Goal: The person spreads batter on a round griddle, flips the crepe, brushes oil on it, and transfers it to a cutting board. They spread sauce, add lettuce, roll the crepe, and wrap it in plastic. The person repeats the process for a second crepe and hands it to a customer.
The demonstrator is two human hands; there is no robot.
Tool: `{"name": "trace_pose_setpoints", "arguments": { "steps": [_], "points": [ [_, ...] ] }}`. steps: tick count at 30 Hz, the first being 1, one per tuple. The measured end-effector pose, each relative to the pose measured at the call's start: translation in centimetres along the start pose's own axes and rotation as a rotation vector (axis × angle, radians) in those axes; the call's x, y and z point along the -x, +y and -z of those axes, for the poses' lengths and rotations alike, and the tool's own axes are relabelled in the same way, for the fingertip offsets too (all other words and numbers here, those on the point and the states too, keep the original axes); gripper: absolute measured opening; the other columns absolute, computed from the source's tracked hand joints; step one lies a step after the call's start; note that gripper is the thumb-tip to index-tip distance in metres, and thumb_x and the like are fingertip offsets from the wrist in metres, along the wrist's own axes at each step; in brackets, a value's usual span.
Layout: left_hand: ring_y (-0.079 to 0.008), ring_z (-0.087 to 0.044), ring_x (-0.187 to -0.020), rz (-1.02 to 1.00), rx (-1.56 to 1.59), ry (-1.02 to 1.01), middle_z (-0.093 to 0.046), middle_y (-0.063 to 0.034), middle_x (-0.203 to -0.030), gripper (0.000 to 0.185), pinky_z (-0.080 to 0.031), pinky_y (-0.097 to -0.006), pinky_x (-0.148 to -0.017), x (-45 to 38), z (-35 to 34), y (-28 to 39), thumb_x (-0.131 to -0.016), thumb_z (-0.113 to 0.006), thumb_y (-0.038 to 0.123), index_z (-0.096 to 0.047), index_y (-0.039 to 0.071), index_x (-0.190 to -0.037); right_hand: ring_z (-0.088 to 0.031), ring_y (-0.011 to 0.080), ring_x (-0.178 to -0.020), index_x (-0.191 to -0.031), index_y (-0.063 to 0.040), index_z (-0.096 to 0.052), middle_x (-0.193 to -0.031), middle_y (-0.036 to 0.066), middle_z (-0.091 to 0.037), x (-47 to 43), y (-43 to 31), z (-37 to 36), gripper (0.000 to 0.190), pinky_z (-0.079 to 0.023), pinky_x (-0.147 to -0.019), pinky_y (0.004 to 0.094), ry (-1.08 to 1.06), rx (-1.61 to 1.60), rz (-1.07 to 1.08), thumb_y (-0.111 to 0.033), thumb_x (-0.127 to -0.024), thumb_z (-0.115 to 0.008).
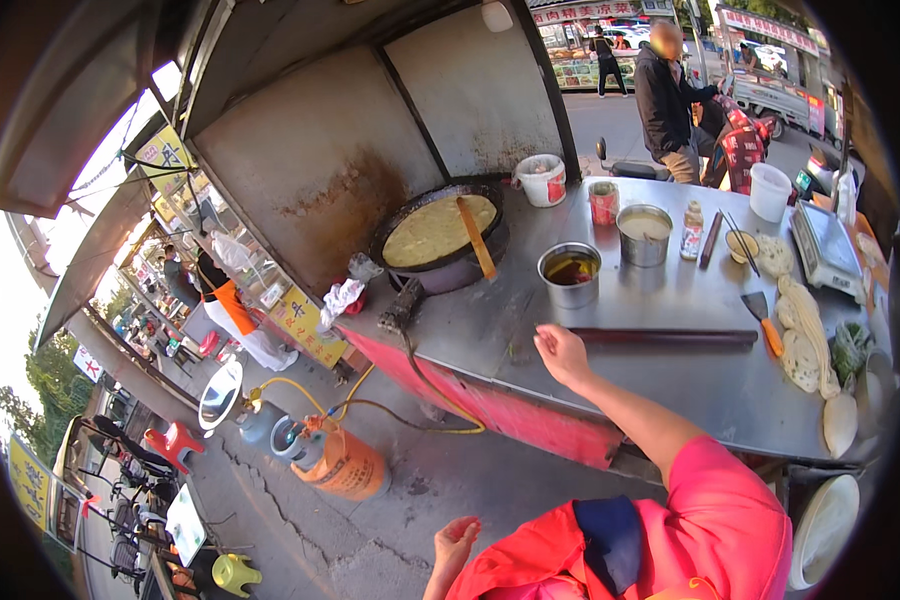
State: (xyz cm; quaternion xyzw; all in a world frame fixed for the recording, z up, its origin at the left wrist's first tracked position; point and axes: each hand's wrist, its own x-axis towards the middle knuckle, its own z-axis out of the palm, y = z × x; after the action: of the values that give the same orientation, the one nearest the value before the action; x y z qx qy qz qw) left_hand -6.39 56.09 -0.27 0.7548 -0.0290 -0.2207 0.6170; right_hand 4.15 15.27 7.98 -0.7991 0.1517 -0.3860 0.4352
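Note:
My right hand (pixel 560 354) hovers at the counter's front edge, by the left end of a dark wooden rolling pin (pixel 667 337). Its fingers are curled; whether they pinch something small is unclear. Low in front of my body, away from the counter, my left hand (pixel 456 538) is loosely bent with nothing visible in it. Beyond the rolling pin stand a steel pot of oil with reddish contents (pixel 570 276) and a steel pot of pale liquid (pixel 645 229). A wooden spatula (pixel 474 234) lies across a large round pan with a pale yellow flatbread (pixel 427 236).
Dough pieces (pixel 799 330), an orange-handled scraper (pixel 766 330) and a digital scale (pixel 829 244) are at the counter's right. A white bucket (pixel 541 181) stands beyond the pan. Gas cylinders (pixel 352 465) and a yellow hose (pixel 435 429) are on the left. A person (pixel 660 105) stands beyond the counter.

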Motion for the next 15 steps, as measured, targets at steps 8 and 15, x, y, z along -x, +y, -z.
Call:
{"name": "trace_pose_setpoints", "arguments": {
  "steps": [8, 15],
  "points": [
    [-0.0076, -0.062, -0.081, -0.239, -0.109, -0.040, -0.070, -0.0031, -0.089, 0.014, -0.049, -0.0217, -0.072, -21.2, 6.7, 10.3, -0.091, -0.066, 0.005, -0.070, -0.003, -0.102, -0.047, 0.0359, -0.130, -0.148, -0.002, -0.029, -0.139, 0.023, -0.049, -17.9, -2.3, -11.2, 0.084, -0.042, -0.104, 0.0429, -0.299, 0.419, -0.226, -0.058, -0.090, -0.052],
    [-0.0057, -0.054, -0.070, -0.710, -0.208, -0.115, -0.060, 0.0025, -0.075, 0.013, -0.046, -0.0226, -0.064, -45.8, 7.7, 26.2, -0.089, -0.064, 0.007, -0.070, -0.002, -0.097, -0.058, 0.0365, -0.113, -0.152, -0.013, -0.022, -0.126, 0.022, -0.055, -24.6, 1.0, -16.2, 0.089, -0.049, -0.094, 0.0426, -0.418, 0.740, -0.364, -0.019, -0.078, -0.072]
  ]
}}
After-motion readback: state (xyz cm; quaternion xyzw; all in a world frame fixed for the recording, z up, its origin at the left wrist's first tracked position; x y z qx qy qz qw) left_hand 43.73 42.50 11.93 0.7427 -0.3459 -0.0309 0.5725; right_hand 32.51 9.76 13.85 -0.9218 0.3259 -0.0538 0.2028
